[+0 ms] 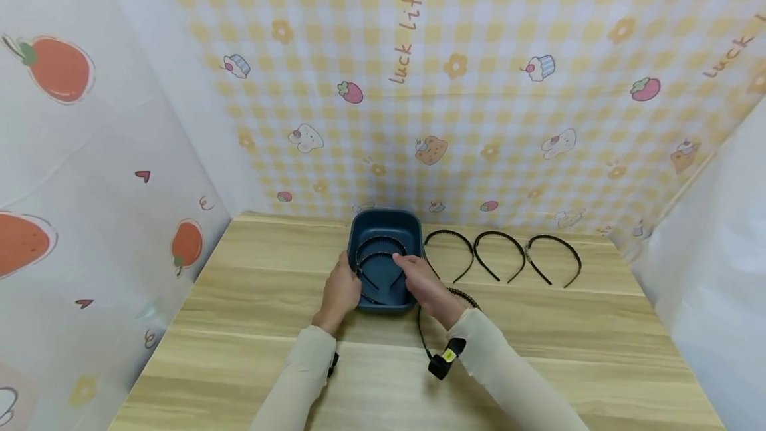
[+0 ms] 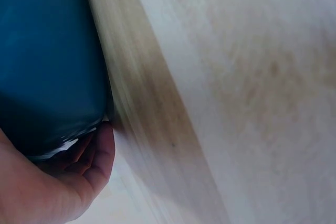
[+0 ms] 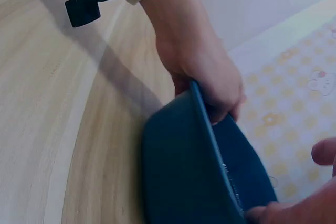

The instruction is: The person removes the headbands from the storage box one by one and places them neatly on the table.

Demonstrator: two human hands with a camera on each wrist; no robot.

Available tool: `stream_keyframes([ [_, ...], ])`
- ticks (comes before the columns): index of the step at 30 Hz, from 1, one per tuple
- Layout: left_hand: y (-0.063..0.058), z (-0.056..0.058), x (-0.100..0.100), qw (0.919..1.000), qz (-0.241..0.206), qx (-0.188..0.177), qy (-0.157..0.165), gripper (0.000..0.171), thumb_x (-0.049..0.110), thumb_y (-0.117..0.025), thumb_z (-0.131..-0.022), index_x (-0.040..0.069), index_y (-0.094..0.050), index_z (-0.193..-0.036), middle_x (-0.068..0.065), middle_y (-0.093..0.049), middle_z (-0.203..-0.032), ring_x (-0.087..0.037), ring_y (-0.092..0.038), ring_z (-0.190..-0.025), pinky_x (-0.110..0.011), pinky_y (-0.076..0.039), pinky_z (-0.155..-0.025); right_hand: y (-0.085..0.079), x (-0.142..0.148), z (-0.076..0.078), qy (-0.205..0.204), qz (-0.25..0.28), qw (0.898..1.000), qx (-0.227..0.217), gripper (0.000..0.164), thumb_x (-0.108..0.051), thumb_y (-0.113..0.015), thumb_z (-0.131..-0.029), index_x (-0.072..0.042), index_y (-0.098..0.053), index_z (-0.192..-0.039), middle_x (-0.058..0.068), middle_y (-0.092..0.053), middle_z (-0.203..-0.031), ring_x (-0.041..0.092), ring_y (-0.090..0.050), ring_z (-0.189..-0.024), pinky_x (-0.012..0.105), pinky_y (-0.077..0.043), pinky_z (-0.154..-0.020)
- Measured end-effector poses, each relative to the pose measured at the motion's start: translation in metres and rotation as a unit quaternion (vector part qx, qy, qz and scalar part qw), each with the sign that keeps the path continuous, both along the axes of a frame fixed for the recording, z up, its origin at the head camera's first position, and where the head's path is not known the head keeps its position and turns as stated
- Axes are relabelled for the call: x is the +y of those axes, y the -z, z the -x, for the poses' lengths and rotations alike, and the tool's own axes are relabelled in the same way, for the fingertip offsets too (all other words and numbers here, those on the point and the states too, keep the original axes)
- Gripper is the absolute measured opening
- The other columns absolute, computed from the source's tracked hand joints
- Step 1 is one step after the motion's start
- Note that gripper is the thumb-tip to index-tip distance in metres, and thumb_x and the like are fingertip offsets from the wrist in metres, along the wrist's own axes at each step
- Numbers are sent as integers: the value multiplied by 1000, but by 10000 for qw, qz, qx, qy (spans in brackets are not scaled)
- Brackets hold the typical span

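Note:
A dark blue plastic bin (image 1: 385, 306) sits toward the back of the table. Inside it lie black headbands (image 1: 381, 238), partly overlapping. My left hand (image 1: 341, 290) grips the bin's left wall; in the left wrist view, that hand (image 2: 68, 182) has its fingers curled against the blue side. On the opposite side, my right hand (image 1: 427, 285) holds the right rim, thumb over the inside. The right wrist view shows the right hand (image 3: 302, 211) at the rim and the left hand (image 3: 205, 72) across from it. Some of the right hand's fingers are hidden.
Three black headbands (image 1: 499, 234) stand in a row to the bin's right. Another headband (image 1: 463, 295) with a beaded look lies partly under my right forearm. The wooden table (image 1: 251, 324) meets a yellow checked cloth (image 1: 455, 151) behind the bin.

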State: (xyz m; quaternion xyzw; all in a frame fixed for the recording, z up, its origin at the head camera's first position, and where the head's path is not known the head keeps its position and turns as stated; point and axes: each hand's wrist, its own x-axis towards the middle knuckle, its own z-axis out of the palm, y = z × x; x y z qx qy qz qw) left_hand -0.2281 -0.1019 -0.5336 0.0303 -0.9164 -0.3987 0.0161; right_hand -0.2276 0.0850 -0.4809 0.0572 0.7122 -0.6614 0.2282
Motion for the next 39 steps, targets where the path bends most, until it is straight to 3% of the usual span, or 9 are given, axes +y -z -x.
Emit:
stream_keyframes([
  [3,1,-1,0,10000,-18,6,-25,54,5,-41,-99,-5,-29,-151,-24,-59,-130,-34,-62,-102,-51,-50,-91,4,-7,2,235,-102,9996,-99,68,-41,-47,-104,2,-27,-153,21,-19,-161,39,-26,-145,55,-25,-116],
  [6,2,-1,0,10000,-13,35,-31,55,4,-41,-98,-6,-29,-151,-25,-58,-132,-35,-63,-103,-51,-50,-91,6,-11,7,455,-150,9988,-110,66,-39,-47,-104,2,-28,-152,20,-27,-157,35,-46,-122,52,-28,-115],
  [8,3,-1,0,10000,-8,59,-37,55,4,-41,-98,-7,-28,-151,-26,-58,-132,-35,-63,-102,-51,-50,-91,7,-14,11,632,-165,9978,-111,62,-37,-48,-104,2,-34,-149,20,-41,-144,26,-47,-98,50,-32,-112],
  [10,3,0,0,10000,2,74,-47,55,4,-41,-98,-7,-28,-151,-26,-58,-133,-34,-63,-101,-51,-50,-90,8,-15,14,757,-153,9970,-89,57,-35,-48,-104,2,-39,-146,18,-44,-140,24,-41,-89,50,-33,-111],
  [13,4,-1,-1,10000,13,50,-69,55,4,-40,-98,-7,-28,-151,-26,-58,-132,-34,-63,-99,-50,-51,-88,10,-18,18,907,27,9958,-110,51,-31,-49,-104,3,-44,-141,21,-43,-144,31,-50,-119,51,-31,-114],
  [17,2,-2,0,10000,26,37,-63,56,5,-40,-98,-7,-27,-152,-27,-58,-132,-35,-64,-100,-51,-51,-89,12,-21,22,1028,304,9942,-97,48,-25,-50,-103,7,-43,-138,22,-33,-153,38,-31,-143,50,-30,-115],
  [21,0,-2,0,9999,-3,109,-63,56,4,-41,-98,-8,-28,-151,-28,-57,-134,-39,-62,-108,-52,-50,-91,13,-24,24,1270,408,9911,8,46,-20,-52,-102,8,-41,-137,23,-41,-142,37,-44,-130,47,-41,-108],
  [29,0,-1,0,9999,85,79,-69,53,4,-41,-99,-6,-31,-149,-26,-59,-131,-38,-64,-104,-50,-52,-87,18,-30,29,1396,304,9896,188,57,-12,-57,-100,9,-32,-147,25,-58,-128,16,-64,-85,25,-54,-74],
  [39,3,1,0,9999,70,42,-115,52,6,-40,-99,-4,-32,-150,-25,-57,-135,-39,-62,-109,-50,-51,-91,20,-32,37,1552,474,9866,160,62,-9,-60,-97,4,-28,-149,25,-62,-124,13,-65,-75,25,-56,-67],
])
